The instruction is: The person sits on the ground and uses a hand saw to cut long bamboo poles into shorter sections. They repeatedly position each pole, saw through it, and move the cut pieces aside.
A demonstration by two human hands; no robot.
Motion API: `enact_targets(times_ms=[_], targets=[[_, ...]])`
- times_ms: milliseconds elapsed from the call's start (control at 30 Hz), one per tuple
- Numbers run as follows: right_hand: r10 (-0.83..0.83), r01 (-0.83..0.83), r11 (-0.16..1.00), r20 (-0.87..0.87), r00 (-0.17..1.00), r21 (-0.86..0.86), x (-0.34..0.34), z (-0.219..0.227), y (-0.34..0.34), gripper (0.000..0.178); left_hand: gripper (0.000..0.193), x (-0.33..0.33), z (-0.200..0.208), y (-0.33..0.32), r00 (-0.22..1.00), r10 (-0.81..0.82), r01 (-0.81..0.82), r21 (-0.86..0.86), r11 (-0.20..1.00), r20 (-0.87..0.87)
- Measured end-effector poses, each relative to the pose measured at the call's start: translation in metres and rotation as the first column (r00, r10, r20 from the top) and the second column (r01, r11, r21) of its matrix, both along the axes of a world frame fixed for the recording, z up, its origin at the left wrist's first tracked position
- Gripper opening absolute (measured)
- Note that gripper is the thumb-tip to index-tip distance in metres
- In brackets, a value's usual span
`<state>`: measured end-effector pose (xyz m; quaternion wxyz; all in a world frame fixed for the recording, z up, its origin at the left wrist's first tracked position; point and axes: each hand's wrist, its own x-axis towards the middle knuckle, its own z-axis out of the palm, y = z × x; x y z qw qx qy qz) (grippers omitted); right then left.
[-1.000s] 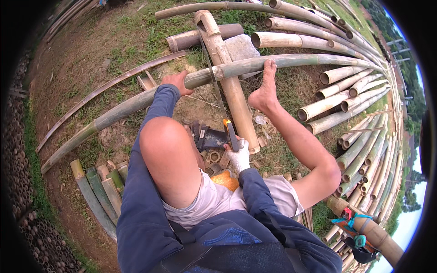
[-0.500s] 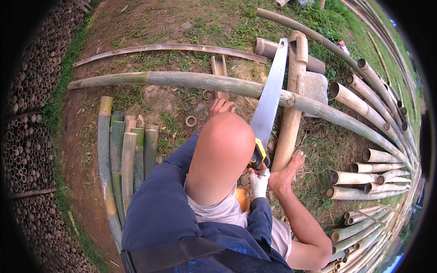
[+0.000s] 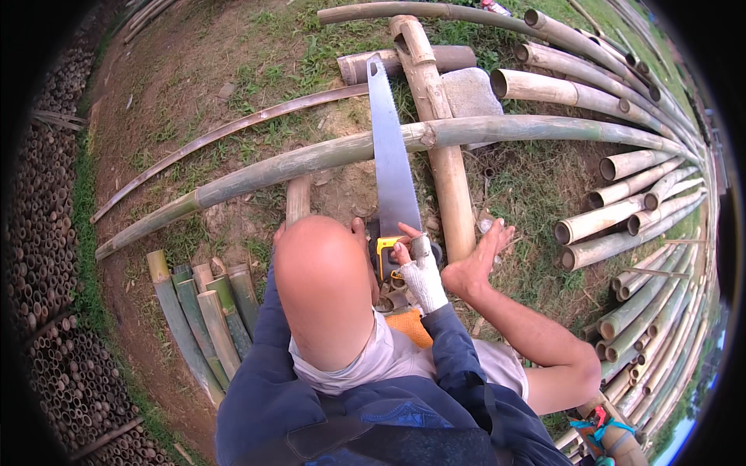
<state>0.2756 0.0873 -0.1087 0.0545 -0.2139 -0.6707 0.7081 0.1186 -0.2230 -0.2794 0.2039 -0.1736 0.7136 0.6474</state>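
A handsaw [image 3: 395, 167] with a yellow and black handle stands blade-up, its blade crossing in front of a long green bamboo pole [image 3: 326, 151]. My right hand [image 3: 423, 278], in a white fingerless glove, is closed around the saw's handle, bare fingertips showing. My left hand [image 3: 280, 232] is mostly hidden behind my raised knee; only a sliver shows, beside a short bamboo piece [image 3: 298, 199]. Under the green pole lies a thick tan bamboo post [image 3: 444, 167], with my bare right foot [image 3: 475, 268] against its near end.
Cut bamboo poles [image 3: 602, 225] fan out on the right. Several upright green lengths [image 3: 210, 311] stand at the left, beyond them a big stack of bamboo ends [image 3: 39, 256]. A grey stone block [image 3: 472, 97] and a dark bamboo log [image 3: 458, 58] lie by the post. Something orange [image 3: 410, 328] is below my right hand.
My view has shifted, so the scene slides left. The saw stands more upright in the picture. The short bamboo piece now shows its rounded outside instead of its hollow.
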Motion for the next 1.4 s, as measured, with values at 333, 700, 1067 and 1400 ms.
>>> enact_targets(times_ms=[333, 700, 1067, 1400], targets=[[0.382, -0.222, 0.373, -0.069, 0.922, -0.901, -0.087, -0.047, -0.069, 0.055, 0.056, 0.148, 0.057, -0.093, 0.985, 0.112, -0.159, 0.447, 0.88, 0.128], [-0.028, 0.044, 0.763, 0.036, 0.999, -0.645, -0.081, 0.046, 0.039, 0.068, 0.076, -0.055, 0.208, 0.13, 0.127, -0.887, 0.73, -0.563, 0.386, -0.444], [-0.324, -0.06, 0.759, 0.456, 0.829, 0.648, -0.013, 0.0, 0.148, 0.104, 0.096, -0.174, 0.153, 0.149, 0.367, -0.928, 0.273, -0.945, 0.178, -0.069], [-0.329, -0.125, 0.557, 0.357, 0.875, 0.821, -0.083, -0.025, 0.16, 0.094, 0.092, -0.184, 0.216, 0.14, 0.321, -0.929, 0.158, -0.956, 0.246, -0.186]])
